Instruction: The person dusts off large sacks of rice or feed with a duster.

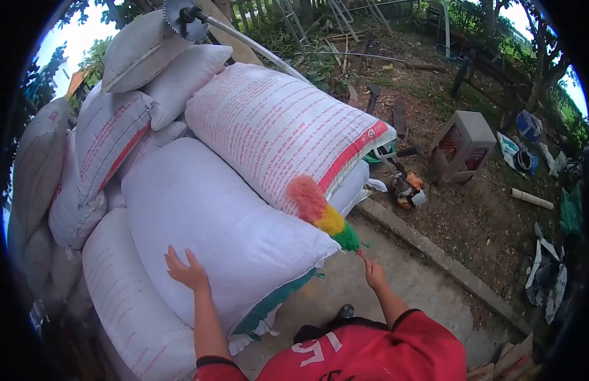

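My right hand (374, 274) is closed around the handle of a fluffy duster (329, 219) striped pink, yellow and green. The duster's pink end rests against or just over the edge of a white sack (269, 127) printed with red text. Fingers apart, my left hand (186, 270) is at the surface of a plain white sack (212, 216), and nothing is in it. That sack lies in front of the printed one, its stitched end toward me. Under it, part of a green sack (278, 301) shows.
More filled sacks (107, 136) are piled at the left. A brush cutter (256, 47) lies across the back, its round blade near the top sack and its engine (409, 190) at the right. A plastic stool (464, 146) stands on the dirt beyond a concrete curb (434, 257).
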`<state>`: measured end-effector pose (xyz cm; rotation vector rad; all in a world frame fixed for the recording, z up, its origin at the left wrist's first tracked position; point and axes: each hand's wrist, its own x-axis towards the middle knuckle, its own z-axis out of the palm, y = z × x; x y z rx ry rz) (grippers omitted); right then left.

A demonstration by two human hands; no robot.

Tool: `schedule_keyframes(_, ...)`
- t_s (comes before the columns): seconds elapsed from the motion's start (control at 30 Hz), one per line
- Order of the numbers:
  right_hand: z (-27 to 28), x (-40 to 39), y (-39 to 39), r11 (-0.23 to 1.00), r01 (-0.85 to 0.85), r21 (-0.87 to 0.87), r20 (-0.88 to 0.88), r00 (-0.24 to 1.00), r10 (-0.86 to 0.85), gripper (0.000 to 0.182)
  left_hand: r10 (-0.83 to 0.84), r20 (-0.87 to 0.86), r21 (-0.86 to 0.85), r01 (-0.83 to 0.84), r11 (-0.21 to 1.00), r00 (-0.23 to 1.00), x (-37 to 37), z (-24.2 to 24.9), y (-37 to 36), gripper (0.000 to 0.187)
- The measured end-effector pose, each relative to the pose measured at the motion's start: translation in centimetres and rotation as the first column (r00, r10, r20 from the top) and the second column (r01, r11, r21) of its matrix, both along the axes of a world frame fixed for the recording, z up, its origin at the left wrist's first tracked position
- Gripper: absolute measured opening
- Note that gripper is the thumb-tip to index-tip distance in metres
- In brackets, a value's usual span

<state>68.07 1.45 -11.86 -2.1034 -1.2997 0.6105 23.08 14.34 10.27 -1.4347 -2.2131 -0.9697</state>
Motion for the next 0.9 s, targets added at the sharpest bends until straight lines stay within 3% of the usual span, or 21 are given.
schedule_keyframes(0.03, -0.6, 0.9, -0.2, 1.0, 0.002, -0.003, 0.009, 1.0, -0.002, 0.037, 0.002, 0.017, 0.091, -0.004, 0.996, 1.0, 0.3, -0.1, 0.3, 0.046)
schedule_keyframes(0.13, 0.0, 3.1, 1.6, 0.986, 0.154, -0.058, 0.058, 0.987, -0.15, 0.039, 0.024, 0.025, 0.077, -0.026, 0.997, 0.999, 0.4, 0.0, 0.4, 0.047)
schedule_keyframes(0.23, 0.3, 5.1, 4.6, 0.951, 0.304, 0.05, -0.014, 0.953, -0.304, 0.044, 0.015, 0.008, 0.044, -0.015, 0.999, 1.0, 0.5, 0.3, 0.3, 0.047)
schedule_keyframes(0.3, 2.7, 5.4, 6.1, 0.88, 0.475, -0.003, -0.168, 0.867, -0.469, 0.045, 0.028, 0.0, 0.027, -0.028, 0.999, 1.0, 0.6, 0.5, 0.4, 0.046)
schedule_keyframes(0.4, 3.6, 4.8, 6.8, 0.817, 0.573, 0.063, -0.299, 0.792, -0.532, 0.048, 0.065, -0.034, 0.029, -0.064, 0.998, 0.997, 0.9, 0.5, 0.3, 0.043)
schedule_keyframes(0.43, 3.7, 4.2, 6.3, 0.816, 0.574, 0.062, -0.297, 0.791, -0.534, 0.048, 0.081, -0.066, 0.052, -0.077, 0.996, 0.995, 1.0, 0.5, 0.4, 0.041)
schedule_keyframes(0.5, 3.1, 3.0, 4.5, 0.93, 0.293, 0.225, -0.314, 0.925, -0.215, 0.048, 0.081, -0.068, 0.045, -0.079, 0.996, 0.994, 1.0, 0.5, 0.4, 0.04)
schedule_keyframes(0.53, 2.7, 2.8, 3.7, 0.929, 0.297, 0.22, -0.318, 0.922, -0.22, 0.048, 0.082, -0.07, 0.04, -0.08, 0.996, 0.994, 0.9, 0.5, 0.4, 0.04)
schedule_keyframes(0.6, 0.7, 3.9, 2.8, 0.992, 0.078, 0.098, 0.024, 0.996, -0.08, 0.051, 0.075, -0.07, 0.04, -0.072, 0.997, 0.995, 0.8, 0.5, 0.5, 0.039)
schedule_keyframes(0.63, -0.1, 5.1, 3.0, 0.992, 0.078, 0.096, 0.021, 0.997, -0.081, 0.051, 0.074, -0.066, 0.04, -0.071, 0.997, 0.995, 0.8, 0.4, 0.5, 0.038)
schedule_keyframes(0.7, -0.4, 7.5, 4.7, 0.844, 0.525, -0.113, -0.21, 0.817, -0.537, 0.046, 0.061, -0.063, 0.046, -0.059, 0.997, 0.996, 0.7, 0.3, 0.5, 0.037)
schedule_keyframes(0.83, 2.0, 9.5, 6.5, 0.716, 0.678, -0.168, -0.15, 0.7, -0.698, 0.048, 0.038, -0.087, 0.071, -0.032, 0.997, 0.996, 0.4, 0.0, 0.6, 0.036)
schedule_keyframes(0.9, 1.6, 8.7, 6.2, 0.755, 0.656, -0.021, -0.259, 0.726, -0.637, 0.051, 0.038, -0.073, 0.06, -0.034, 0.998, 0.997, 0.6, 0.5, 0.7, 0.036)
